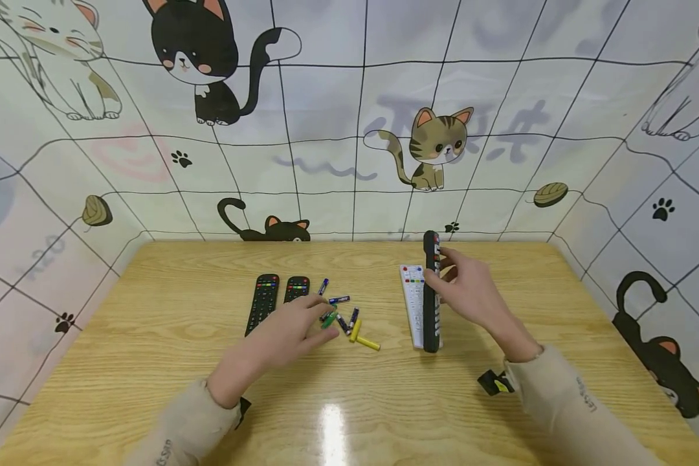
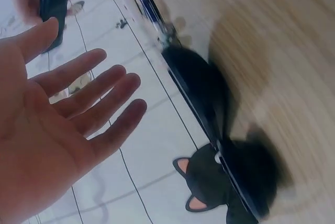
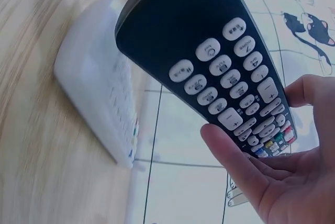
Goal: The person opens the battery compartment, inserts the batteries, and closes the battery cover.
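Observation:
My right hand point(image 1: 472, 288) pinches a black remote control with pale buttons point(image 1: 430, 298) between thumb and fingers. That remote stands on edge, raised above the table, with its keys turned to the right. Just beside it in the head view lies a white remote control point(image 1: 412, 304), partly covered by the black one. My left hand point(image 1: 288, 330) hovers palm down with fingers spread and nothing in its grasp. Its fingertips overlap loose batteries, among them a green battery point(image 1: 329, 320) and a yellow battery point(image 1: 368, 343). In the left wrist view the palm point(image 2: 47, 130) is bare.
Behind the left hand lie two black remotes, a longer one point(image 1: 263, 299) and one point(image 1: 297, 287) partly hidden by that hand. Several dark blue batteries, such as this one point(image 1: 339, 299), are scattered nearby. A cat-patterned backdrop point(image 1: 326, 162) encloses the wooden table point(image 1: 384, 408).

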### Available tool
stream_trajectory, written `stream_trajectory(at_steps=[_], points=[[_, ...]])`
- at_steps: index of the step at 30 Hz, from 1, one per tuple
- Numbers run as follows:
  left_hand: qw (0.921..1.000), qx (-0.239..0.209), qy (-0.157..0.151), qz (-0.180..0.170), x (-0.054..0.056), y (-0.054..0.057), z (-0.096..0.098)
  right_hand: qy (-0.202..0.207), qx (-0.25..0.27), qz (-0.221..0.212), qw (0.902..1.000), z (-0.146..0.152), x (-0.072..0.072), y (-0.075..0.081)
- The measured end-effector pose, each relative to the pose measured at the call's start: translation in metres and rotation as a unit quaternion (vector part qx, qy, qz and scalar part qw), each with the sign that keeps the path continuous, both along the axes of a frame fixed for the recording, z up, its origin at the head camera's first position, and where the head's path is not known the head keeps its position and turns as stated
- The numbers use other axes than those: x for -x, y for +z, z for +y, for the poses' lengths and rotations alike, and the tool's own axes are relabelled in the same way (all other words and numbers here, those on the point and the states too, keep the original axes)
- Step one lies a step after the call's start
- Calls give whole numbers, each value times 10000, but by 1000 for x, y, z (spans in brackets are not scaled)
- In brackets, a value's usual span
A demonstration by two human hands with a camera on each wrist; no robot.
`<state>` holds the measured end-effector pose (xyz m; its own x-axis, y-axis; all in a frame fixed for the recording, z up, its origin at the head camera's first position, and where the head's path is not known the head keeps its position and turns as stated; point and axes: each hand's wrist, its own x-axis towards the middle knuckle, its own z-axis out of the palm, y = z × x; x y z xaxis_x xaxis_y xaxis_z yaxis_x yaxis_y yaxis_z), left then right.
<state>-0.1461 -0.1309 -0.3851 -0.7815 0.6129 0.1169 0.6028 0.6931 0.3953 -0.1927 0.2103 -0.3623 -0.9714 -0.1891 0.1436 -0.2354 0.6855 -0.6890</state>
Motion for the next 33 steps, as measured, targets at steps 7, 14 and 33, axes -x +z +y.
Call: stream_trajectory(at_steps=[7,14,33], points=[[9997,-168,-80,-169,-2,-4,18,146,678,27,9976,-10,-2,-1],[9973,-413,-343,-492,-4,-8,33,281,1301,-172,9910,-23,-4,-2],[9775,-1596,47,-1378,-11,-16,64,736,1986,-414,9764,-47,-10,-8]])
